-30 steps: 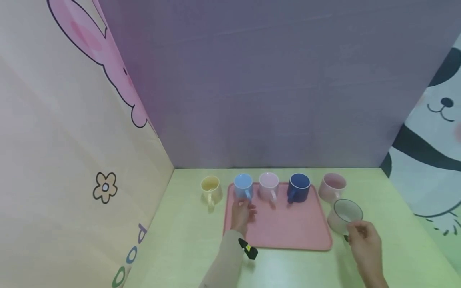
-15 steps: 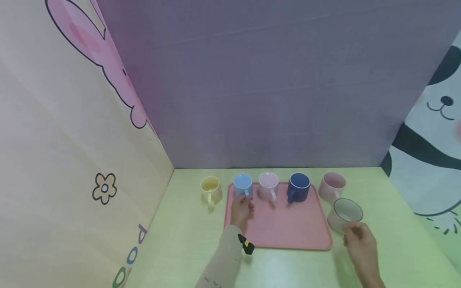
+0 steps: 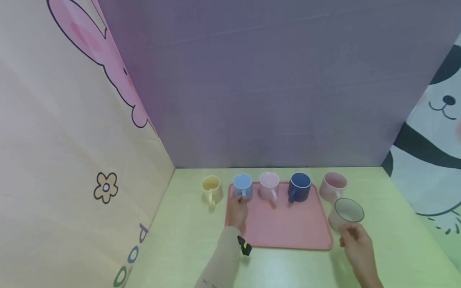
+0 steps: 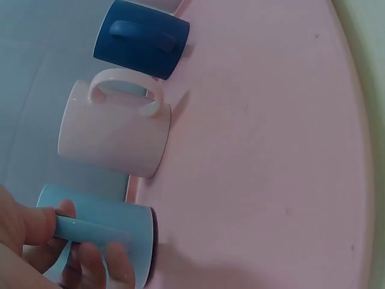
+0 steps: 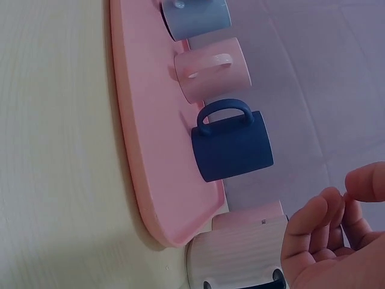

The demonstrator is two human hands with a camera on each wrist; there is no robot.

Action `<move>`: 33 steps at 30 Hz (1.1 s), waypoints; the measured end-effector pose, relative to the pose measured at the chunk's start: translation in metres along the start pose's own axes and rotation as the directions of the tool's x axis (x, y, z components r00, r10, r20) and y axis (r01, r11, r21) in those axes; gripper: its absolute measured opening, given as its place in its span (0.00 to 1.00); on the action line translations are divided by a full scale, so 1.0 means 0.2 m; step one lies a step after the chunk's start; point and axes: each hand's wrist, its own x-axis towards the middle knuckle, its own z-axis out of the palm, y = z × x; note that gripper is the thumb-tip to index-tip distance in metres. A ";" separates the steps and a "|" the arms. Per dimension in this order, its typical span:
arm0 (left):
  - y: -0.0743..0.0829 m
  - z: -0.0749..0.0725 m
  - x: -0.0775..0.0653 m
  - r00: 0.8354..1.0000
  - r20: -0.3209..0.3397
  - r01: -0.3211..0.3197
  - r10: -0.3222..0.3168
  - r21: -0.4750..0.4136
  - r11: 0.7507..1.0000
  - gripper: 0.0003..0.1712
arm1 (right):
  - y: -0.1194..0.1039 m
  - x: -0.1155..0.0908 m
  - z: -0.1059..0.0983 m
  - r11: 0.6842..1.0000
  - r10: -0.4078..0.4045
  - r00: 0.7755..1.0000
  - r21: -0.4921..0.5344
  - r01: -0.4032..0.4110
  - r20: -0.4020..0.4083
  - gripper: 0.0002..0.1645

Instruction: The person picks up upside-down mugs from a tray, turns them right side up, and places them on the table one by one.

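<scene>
My left hand (image 3: 237,212) holds the light blue mug (image 3: 243,182) by its handle. In the left wrist view, the thumb and fingers wrap the handle of this mug (image 4: 135,226). The mug stands at the left back of a pink tray (image 3: 288,228). My right hand (image 3: 358,244) hovers at the near side of a white mug (image 3: 338,220) with a dark rim, its fingers loosely bent. Seen from the right wrist, nothing lies between thumb and fingers, and the ribbed side of the white mug (image 5: 234,256) is beside the fingertips.
A pale pink mug (image 3: 268,186) and a dark blue mug (image 3: 300,188) stand along the tray's back edge. Left of the tray is a yellow mug (image 3: 211,188); a dusky pink mug (image 3: 331,188) stands behind the white one. A purple-grey wall (image 3: 252,100) closes off the back.
My left hand has closed its fingers round the light blue mug's handle and turned slightly. My right hand has drifted a little left; the mugs have stayed in place.
</scene>
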 end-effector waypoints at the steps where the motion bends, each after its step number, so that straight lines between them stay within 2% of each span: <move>1: 0.00 0.00 0.00 1.000 -0.002 0.000 0.000 -0.006 1.000 0.15 | 0.00 0.00 0.00 1.000 0.004 1.000 -0.002 -0.004 0.001 0.11; 8: 0.01 0.00 0.04 1.000 0.004 0.023 -0.023 0.026 0.999 0.13 | 0.01 0.00 0.00 1.000 0.003 1.000 -0.008 -0.003 0.014 0.11; 15: 0.08 -0.07 0.03 0.997 0.049 0.065 -0.067 0.049 0.997 0.11 | 0.00 -0.01 0.01 1.000 0.016 0.999 -0.022 -0.015 0.032 0.13; 20: 0.12 -0.10 0.02 0.993 0.058 0.094 -0.098 0.080 0.992 0.12 | 0.00 -0.01 0.01 1.000 -0.005 0.999 -0.029 0.006 0.033 0.14; 28: 0.11 -0.12 0.01 0.996 0.045 0.071 -0.075 0.086 0.994 0.12 | 0.00 -0.02 0.02 0.999 -0.032 0.998 -0.041 0.034 0.047 0.13; 33: 0.10 -0.13 0.00 0.993 0.067 0.096 -0.101 0.066 0.993 0.12 | 0.00 -0.01 0.02 0.997 -0.054 0.996 -0.050 0.058 0.071 0.14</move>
